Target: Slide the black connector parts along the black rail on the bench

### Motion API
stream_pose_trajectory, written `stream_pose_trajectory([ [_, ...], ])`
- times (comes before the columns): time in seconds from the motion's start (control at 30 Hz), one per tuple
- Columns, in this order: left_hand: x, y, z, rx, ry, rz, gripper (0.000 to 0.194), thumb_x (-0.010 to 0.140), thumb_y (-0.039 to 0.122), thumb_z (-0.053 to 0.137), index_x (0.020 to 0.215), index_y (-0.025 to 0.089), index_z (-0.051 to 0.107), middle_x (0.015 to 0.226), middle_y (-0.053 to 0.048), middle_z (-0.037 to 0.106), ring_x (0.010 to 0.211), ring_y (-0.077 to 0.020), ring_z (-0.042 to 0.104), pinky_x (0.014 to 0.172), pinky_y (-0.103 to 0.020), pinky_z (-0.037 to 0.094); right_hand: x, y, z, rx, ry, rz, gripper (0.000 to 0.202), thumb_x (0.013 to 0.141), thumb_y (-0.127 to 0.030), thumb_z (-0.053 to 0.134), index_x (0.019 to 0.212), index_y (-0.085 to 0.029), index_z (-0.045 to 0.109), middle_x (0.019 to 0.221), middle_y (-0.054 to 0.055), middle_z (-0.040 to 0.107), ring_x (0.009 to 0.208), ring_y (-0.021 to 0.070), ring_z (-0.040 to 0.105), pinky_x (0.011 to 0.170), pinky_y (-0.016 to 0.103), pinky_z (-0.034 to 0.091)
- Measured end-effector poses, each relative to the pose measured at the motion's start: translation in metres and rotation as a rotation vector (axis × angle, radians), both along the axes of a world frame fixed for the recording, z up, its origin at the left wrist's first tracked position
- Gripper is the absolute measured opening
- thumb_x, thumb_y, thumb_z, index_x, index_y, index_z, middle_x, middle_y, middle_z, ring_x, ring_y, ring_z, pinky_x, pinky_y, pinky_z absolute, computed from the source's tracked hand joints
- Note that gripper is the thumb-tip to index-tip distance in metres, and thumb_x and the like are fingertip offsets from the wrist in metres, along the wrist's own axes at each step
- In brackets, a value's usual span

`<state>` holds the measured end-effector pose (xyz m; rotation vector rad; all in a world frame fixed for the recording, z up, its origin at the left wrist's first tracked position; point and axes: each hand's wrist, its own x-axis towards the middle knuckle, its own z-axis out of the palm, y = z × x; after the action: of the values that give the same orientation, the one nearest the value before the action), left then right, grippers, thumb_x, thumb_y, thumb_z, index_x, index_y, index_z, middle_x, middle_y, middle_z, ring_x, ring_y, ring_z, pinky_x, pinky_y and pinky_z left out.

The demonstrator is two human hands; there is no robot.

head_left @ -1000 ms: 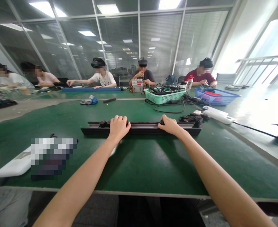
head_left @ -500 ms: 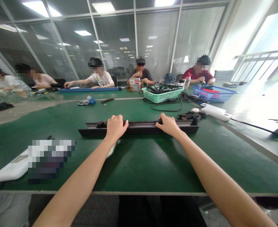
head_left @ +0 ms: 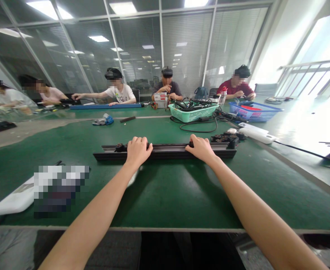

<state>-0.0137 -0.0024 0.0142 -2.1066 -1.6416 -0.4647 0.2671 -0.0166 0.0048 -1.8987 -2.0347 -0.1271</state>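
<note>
A long black channel-shaped rail (head_left: 167,154) lies crosswise on the green table in front of me. My left hand (head_left: 139,152) is at its left half, fingers curled over a small black part whose edge shows near the thumb. Toward the right half, my right hand (head_left: 200,147) pinches another small black part (head_left: 191,144) at the rail's channel. More black pieces (head_left: 121,147) sit in the channel just left of my left hand. Beyond the rail's right end is a cluster of black parts (head_left: 229,139). My fingers hide most of what they hold.
A green basket (head_left: 193,113) full of cables stands behind the rail, with a blue basket (head_left: 262,114) farther right. White devices (head_left: 256,133) lie at right, and a white device (head_left: 13,198) at left. Several people work across the table; a blue-grey cloth (head_left: 104,119) lies nearer.
Both hands stay almost in place on the rail. The black pieces left of my left hand appear slightly farther right. Across the table, one person's outstretched hand has moved left and up.
</note>
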Motion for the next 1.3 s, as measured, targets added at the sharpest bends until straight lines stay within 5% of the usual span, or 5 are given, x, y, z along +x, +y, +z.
stream_pose_trajectory([
  [1.3, -0.0003, 0.0004, -0.0021, -0.009, -0.018, -0.010, 0.028, 0.099, 0.038, 0.045, 0.102, 0.019, 0.066, 0.108, -0.016, 0.072, 0.110, -0.0337, 0.058, 0.088, -0.045, 0.045, 0.0072, -0.0038, 0.0033, -0.045, -0.003, 0.000, 0.027, 0.094, -0.036, 0.049, 0.112, -0.019, 0.060, 0.105, 0.011, 0.074, 0.102, 0.0292, 0.066, 0.085, 0.036, 0.035],
])
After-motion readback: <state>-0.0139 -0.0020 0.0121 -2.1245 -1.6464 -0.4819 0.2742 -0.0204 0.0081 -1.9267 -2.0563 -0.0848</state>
